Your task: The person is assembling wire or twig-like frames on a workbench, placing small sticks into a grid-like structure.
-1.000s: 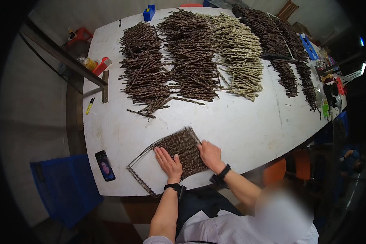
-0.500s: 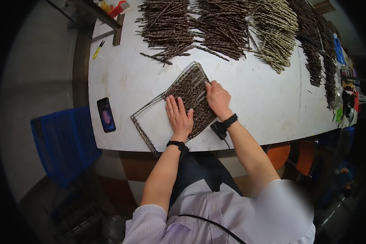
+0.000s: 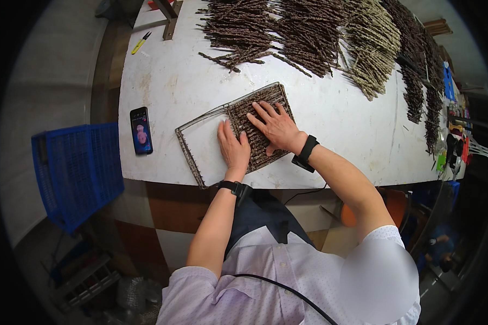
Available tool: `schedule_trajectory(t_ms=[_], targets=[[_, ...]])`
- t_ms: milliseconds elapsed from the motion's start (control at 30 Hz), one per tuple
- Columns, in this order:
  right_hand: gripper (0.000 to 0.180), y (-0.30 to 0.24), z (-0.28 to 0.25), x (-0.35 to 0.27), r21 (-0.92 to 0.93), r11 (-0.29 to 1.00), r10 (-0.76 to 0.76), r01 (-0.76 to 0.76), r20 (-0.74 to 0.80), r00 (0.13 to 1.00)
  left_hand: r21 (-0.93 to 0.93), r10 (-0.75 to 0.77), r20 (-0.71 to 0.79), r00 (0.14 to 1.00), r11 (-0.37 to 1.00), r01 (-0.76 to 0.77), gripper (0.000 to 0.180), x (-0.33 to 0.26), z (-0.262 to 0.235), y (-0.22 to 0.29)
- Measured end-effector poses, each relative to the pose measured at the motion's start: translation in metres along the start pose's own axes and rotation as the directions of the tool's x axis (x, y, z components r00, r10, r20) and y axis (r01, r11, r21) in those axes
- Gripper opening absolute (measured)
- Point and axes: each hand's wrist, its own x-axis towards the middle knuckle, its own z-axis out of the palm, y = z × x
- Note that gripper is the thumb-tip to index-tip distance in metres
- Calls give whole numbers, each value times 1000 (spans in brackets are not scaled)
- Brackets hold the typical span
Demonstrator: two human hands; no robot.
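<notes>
A flat rectangular wire frame (image 3: 187,157) lies at a slant on the white table near my body. Brown twisted strands fill its right part as a dense panel (image 3: 261,154); its left part is bare and shows the tabletop. My right hand (image 3: 276,128) rests flat on the panel with fingers spread, covering part of the strands. My left hand (image 3: 235,149) lies open along the panel's left edge, fingers stretched toward the far side of the frame. Both wrists wear black bands.
Piles of brown twisted strands (image 3: 238,32) and pale ones (image 3: 371,46) lie along the table's far side. A phone (image 3: 141,130) and yellow snips (image 3: 141,43) lie at left. A blue crate (image 3: 78,173) stands beside the table. A metal bracket (image 3: 171,21) rises at the far left.
The frame has turned clockwise on the table. My right hand has left the panel's right edge and now lies flat on it. My left hand has shifted toward the panel's left edge.
</notes>
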Motion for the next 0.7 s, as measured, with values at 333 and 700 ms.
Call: schedule_trajectory(t_ms=[333, 700], targets=[[119, -12, -11, 13, -144, 990, -8, 3, -31, 999, -70, -432, 260, 863, 883, 464, 49, 18, -2, -8], [113, -12, -11, 25, -217, 969, -132, 117, -57, 990, 30, -57, -50, 997, 998, 58, 47, -5, -3, -3]])
